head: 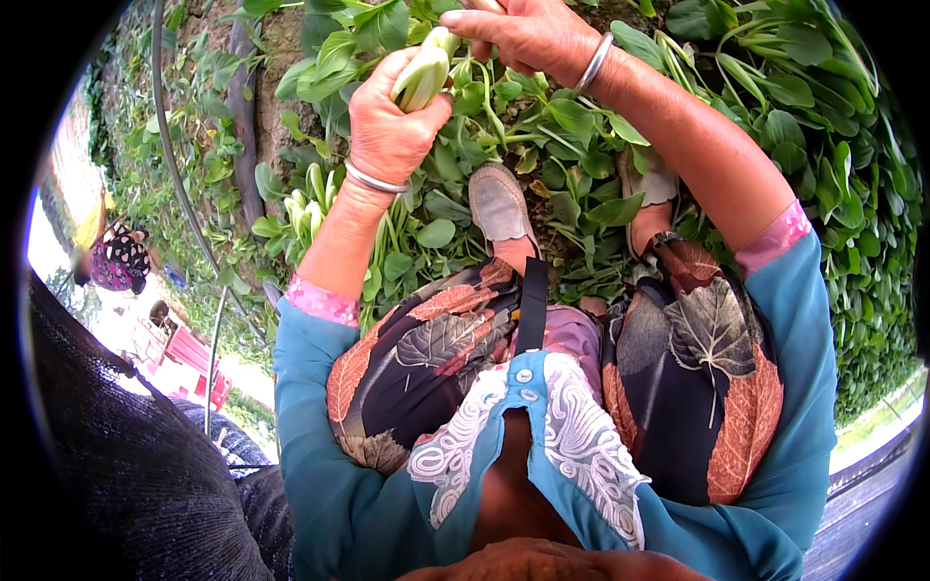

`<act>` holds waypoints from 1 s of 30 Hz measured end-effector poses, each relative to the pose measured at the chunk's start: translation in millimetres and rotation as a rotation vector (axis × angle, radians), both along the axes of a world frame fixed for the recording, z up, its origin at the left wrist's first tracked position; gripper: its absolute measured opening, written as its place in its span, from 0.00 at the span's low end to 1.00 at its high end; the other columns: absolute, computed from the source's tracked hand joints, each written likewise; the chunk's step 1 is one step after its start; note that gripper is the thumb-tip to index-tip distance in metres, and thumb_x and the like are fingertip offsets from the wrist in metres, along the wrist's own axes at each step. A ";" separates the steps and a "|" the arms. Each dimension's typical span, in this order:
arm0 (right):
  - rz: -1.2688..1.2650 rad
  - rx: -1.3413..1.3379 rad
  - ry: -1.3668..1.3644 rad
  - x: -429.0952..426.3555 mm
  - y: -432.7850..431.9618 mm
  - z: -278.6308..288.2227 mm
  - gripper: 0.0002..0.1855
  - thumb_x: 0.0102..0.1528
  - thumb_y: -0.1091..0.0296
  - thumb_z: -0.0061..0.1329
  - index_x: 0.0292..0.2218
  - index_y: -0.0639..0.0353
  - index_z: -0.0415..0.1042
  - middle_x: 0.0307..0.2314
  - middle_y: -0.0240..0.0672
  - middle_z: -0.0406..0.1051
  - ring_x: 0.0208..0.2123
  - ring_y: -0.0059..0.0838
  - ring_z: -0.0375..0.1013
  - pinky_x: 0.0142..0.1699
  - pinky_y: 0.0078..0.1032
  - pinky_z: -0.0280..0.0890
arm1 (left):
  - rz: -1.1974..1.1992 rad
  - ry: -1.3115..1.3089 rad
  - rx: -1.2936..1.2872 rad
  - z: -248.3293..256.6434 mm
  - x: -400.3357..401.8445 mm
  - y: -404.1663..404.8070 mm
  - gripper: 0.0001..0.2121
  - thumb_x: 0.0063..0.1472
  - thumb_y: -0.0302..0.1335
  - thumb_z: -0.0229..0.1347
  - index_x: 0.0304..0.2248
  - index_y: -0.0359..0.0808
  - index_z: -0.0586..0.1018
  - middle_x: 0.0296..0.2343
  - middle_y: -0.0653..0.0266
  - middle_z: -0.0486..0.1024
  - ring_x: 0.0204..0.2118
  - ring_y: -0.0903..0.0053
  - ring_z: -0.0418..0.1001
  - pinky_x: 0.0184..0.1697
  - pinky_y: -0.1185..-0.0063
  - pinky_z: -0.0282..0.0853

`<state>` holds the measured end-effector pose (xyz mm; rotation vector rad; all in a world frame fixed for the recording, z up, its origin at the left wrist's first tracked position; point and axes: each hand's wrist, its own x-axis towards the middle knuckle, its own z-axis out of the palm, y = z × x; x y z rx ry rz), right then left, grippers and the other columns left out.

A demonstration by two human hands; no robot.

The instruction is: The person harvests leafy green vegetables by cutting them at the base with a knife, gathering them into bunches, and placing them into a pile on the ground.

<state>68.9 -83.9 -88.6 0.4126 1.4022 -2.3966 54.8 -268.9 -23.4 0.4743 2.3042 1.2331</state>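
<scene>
My left hand (392,127) is closed around a bok choy (423,78), whose pale, thick base sticks out between thumb and fingers. At the top edge my right hand (527,33) is just beyond that base, its fingers bent and one digit reaching toward the plant. The upper edge cuts off part of this hand, so whether it grips anything is unclear. A silver bangle circles each wrist. Below my left hand lie more bok choy (309,210) with pale bases. Loose green leaves (574,174) cover the soil around my shoes (501,207).
Dense leafy plants (806,138) fill the right side. A thin hose (166,131) and a thicker dark pipe (242,116) run along the left. Dark netting (145,450) hangs at lower left. Farther off are another person (120,258) and a red vehicle (192,356).
</scene>
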 end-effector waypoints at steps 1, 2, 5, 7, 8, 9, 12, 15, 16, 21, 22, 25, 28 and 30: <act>0.131 0.309 0.051 1.3 5.5 -20.2 0.09 0.51 0.63 0.51 0.27 0.59 0.73 0.17 0.31 0.70 0.16 0.21 0.67 0.22 0.22 0.61 | -0.047 0.036 -0.064 -7.2 -1.5 -3.5 0.19 0.49 0.15 0.58 0.43 0.30 0.75 0.35 0.65 0.77 0.37 0.81 0.75 0.43 0.82 0.70; 0.266 0.614 0.100 7.4 14.7 -38.9 0.13 0.51 0.58 0.52 0.28 0.61 0.73 0.19 0.36 0.71 0.17 0.26 0.69 0.23 0.26 0.63 | -0.066 0.016 -0.127 -14.3 -0.5 -7.5 0.19 0.48 0.16 0.57 0.43 0.31 0.75 0.36 0.65 0.77 0.37 0.81 0.75 0.43 0.82 0.69; 0.491 1.149 0.124 28.4 20.5 -44.8 0.18 0.51 0.55 0.49 0.28 0.65 0.73 0.24 0.50 0.72 0.27 0.47 0.74 0.36 0.39 0.67 | -0.100 -0.002 -0.311 -24.0 5.8 -16.4 0.21 0.44 0.22 0.55 0.43 0.35 0.76 0.35 0.57 0.78 0.36 0.71 0.77 0.43 0.80 0.70; 0.534 1.159 0.087 38.1 24.7 -42.9 0.17 0.51 0.58 0.46 0.31 0.66 0.74 0.28 0.53 0.73 0.34 0.51 0.73 0.41 0.41 0.67 | -0.158 -0.026 -0.434 -31.4 7.9 -26.6 0.21 0.44 0.23 0.55 0.42 0.36 0.77 0.38 0.52 0.76 0.41 0.63 0.75 0.45 0.76 0.70; 0.581 1.154 0.088 39.1 26.4 -47.9 0.17 0.51 0.59 0.46 0.32 0.67 0.74 0.30 0.53 0.73 0.35 0.51 0.73 0.43 0.41 0.67 | -0.207 0.049 -0.440 -37.1 10.8 -32.9 0.20 0.43 0.23 0.55 0.41 0.37 0.77 0.40 0.51 0.75 0.43 0.62 0.74 0.46 0.75 0.69; 0.627 1.149 0.086 39.0 27.3 -47.8 0.17 0.50 0.60 0.45 0.34 0.67 0.74 0.32 0.54 0.74 0.36 0.51 0.74 0.44 0.40 0.68 | -0.259 0.122 -0.443 -41.9 13.8 -36.4 0.20 0.43 0.23 0.54 0.41 0.37 0.77 0.41 0.49 0.74 0.45 0.61 0.73 0.47 0.74 0.69; 0.656 1.153 0.042 42.3 24.0 -48.5 0.18 0.50 0.59 0.45 0.34 0.67 0.74 0.31 0.54 0.74 0.37 0.50 0.74 0.44 0.40 0.68 | -0.378 0.192 -0.543 -49.6 19.4 -43.2 0.19 0.43 0.23 0.54 0.40 0.39 0.78 0.43 0.46 0.73 0.48 0.59 0.71 0.49 0.71 0.68; 0.641 1.173 0.051 44.8 20.5 -52.9 0.17 0.50 0.59 0.45 0.33 0.66 0.75 0.31 0.53 0.74 0.37 0.50 0.74 0.44 0.40 0.68 | -0.400 0.154 -0.549 -49.0 21.8 -44.4 0.20 0.43 0.22 0.54 0.40 0.41 0.78 0.45 0.47 0.72 0.49 0.59 0.70 0.51 0.72 0.66; 0.629 1.178 0.064 44.2 19.3 -54.5 0.17 0.50 0.59 0.45 0.33 0.65 0.75 0.31 0.52 0.74 0.37 0.50 0.74 0.45 0.40 0.68 | -0.376 0.139 -0.501 -49.1 22.5 -48.2 0.20 0.43 0.22 0.54 0.41 0.41 0.78 0.45 0.47 0.71 0.49 0.59 0.70 0.51 0.73 0.66; 0.651 1.163 0.069 42.2 16.4 -62.8 0.17 0.52 0.58 0.45 0.33 0.64 0.75 0.33 0.50 0.74 0.38 0.50 0.74 0.45 0.40 0.68 | -0.359 0.065 -0.431 -49.6 24.7 -50.7 0.22 0.42 0.21 0.54 0.42 0.41 0.78 0.48 0.47 0.69 0.50 0.59 0.69 0.53 0.73 0.65; 0.649 1.170 0.069 42.5 15.4 -63.6 0.17 0.52 0.58 0.44 0.33 0.64 0.75 0.33 0.50 0.74 0.38 0.50 0.74 0.45 0.41 0.68 | -0.361 0.066 -0.423 -50.9 24.7 -51.8 0.22 0.42 0.21 0.54 0.42 0.41 0.78 0.49 0.48 0.68 0.50 0.60 0.69 0.53 0.74 0.65; 0.665 1.252 0.146 41.7 12.7 -61.7 0.15 0.52 0.60 0.44 0.33 0.63 0.76 0.33 0.49 0.74 0.38 0.48 0.74 0.44 0.39 0.68 | -0.379 0.061 -0.479 -50.7 22.6 -53.6 0.22 0.42 0.22 0.55 0.42 0.40 0.78 0.48 0.49 0.69 0.50 0.60 0.70 0.53 0.75 0.64; 0.735 1.291 0.157 37.7 4.9 -59.6 0.13 0.52 0.63 0.44 0.32 0.62 0.76 0.33 0.49 0.75 0.37 0.46 0.75 0.44 0.37 0.69 | -0.367 -0.049 -0.457 -56.2 17.1 -60.6 0.25 0.41 0.20 0.54 0.44 0.37 0.76 0.47 0.49 0.70 0.50 0.61 0.70 0.54 0.76 0.63; 0.749 1.305 0.181 35.5 2.6 -58.1 0.13 0.51 0.64 0.45 0.32 0.62 0.76 0.33 0.49 0.75 0.37 0.45 0.75 0.43 0.37 0.69 | -0.354 -0.084 -0.405 -63.1 14.2 -66.5 0.26 0.41 0.19 0.54 0.45 0.34 0.76 0.46 0.53 0.71 0.48 0.67 0.71 0.53 0.78 0.63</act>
